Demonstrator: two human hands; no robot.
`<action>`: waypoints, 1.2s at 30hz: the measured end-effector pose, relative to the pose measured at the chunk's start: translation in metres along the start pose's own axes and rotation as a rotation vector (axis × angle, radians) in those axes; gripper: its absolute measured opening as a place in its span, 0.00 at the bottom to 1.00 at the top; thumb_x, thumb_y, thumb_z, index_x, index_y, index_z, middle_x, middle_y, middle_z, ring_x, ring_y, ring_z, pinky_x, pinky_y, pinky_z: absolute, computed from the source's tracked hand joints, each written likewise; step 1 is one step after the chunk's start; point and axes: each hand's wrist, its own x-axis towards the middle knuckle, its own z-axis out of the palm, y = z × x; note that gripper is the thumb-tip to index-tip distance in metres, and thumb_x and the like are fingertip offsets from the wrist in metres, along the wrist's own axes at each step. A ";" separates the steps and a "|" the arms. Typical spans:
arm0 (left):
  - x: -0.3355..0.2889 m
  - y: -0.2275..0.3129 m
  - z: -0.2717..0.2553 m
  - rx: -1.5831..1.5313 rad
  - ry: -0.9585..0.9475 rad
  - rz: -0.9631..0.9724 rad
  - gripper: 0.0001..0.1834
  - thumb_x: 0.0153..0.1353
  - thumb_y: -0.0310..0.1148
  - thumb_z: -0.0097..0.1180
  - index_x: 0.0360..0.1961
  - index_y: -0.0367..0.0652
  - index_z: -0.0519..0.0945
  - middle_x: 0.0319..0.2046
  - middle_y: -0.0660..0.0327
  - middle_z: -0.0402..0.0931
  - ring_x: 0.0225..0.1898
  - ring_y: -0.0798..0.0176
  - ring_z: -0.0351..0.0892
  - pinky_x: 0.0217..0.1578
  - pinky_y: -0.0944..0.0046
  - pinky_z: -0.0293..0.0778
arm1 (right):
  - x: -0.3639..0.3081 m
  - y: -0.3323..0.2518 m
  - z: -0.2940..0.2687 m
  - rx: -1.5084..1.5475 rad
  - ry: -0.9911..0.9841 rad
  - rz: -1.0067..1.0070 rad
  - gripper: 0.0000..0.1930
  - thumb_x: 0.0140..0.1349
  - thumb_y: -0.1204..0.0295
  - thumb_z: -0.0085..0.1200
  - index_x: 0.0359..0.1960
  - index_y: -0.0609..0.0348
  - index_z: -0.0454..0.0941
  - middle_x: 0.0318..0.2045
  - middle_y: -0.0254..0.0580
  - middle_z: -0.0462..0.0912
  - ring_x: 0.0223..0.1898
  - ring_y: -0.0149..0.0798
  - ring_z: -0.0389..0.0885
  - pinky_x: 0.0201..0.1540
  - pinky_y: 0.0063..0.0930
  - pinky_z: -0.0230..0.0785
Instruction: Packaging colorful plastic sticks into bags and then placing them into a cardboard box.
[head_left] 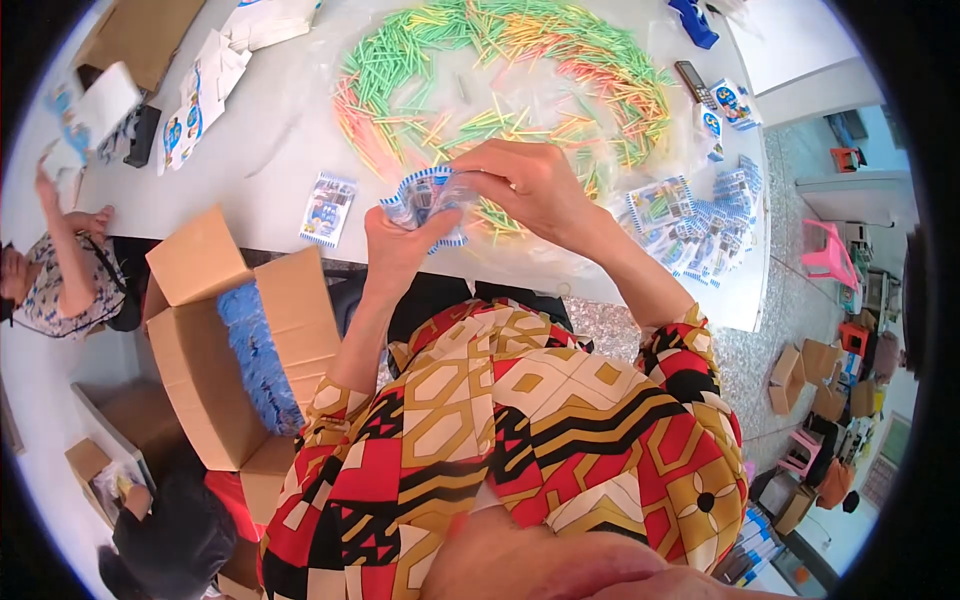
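My left hand grips a small clear plastic packet with blue-and-white striped ends, thumb across its front. The fingers of my right hand are bent and pinched together at the packet's right edge. A large ring of thin green, yellow and red sticks lies just beyond my hands on a plastic sheet. Left of my left hand, a similar packet lies flat on the table. To the right, several such packets are heaped, overlapping; the top one shows coloured sticks inside.
Beside my left arm stands an open cardboard box with blue material inside. A handheld phone and a blue object lie at the table's far right. Another person works at the left edge.
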 end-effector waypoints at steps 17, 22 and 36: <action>0.017 -0.006 0.002 -0.054 0.015 0.075 0.07 0.48 0.23 0.64 0.30 0.36 0.80 0.26 0.66 0.78 0.27 0.76 0.74 0.29 0.74 0.72 | 0.024 0.001 -0.025 0.668 -0.176 0.395 0.05 0.59 0.75 0.53 0.36 0.60 0.79 0.25 0.30 0.78 0.22 0.19 0.71 0.23 0.15 0.62; 0.019 0.000 0.002 -0.064 0.039 0.076 0.09 0.49 0.24 0.64 0.33 0.35 0.81 0.27 0.64 0.79 0.27 0.76 0.75 0.29 0.73 0.73 | 0.063 0.089 -0.042 0.278 0.133 0.366 0.09 0.60 0.72 0.51 0.38 0.62 0.78 0.24 0.31 0.79 0.24 0.22 0.74 0.27 0.18 0.66; 0.005 0.003 0.002 -0.124 0.073 0.033 0.10 0.49 0.23 0.63 0.35 0.35 0.80 0.29 0.63 0.80 0.28 0.76 0.76 0.30 0.73 0.74 | 0.129 0.265 -0.010 -0.773 0.005 0.299 0.13 0.52 0.63 0.51 0.28 0.62 0.75 0.30 0.56 0.77 0.35 0.54 0.77 0.38 0.50 0.68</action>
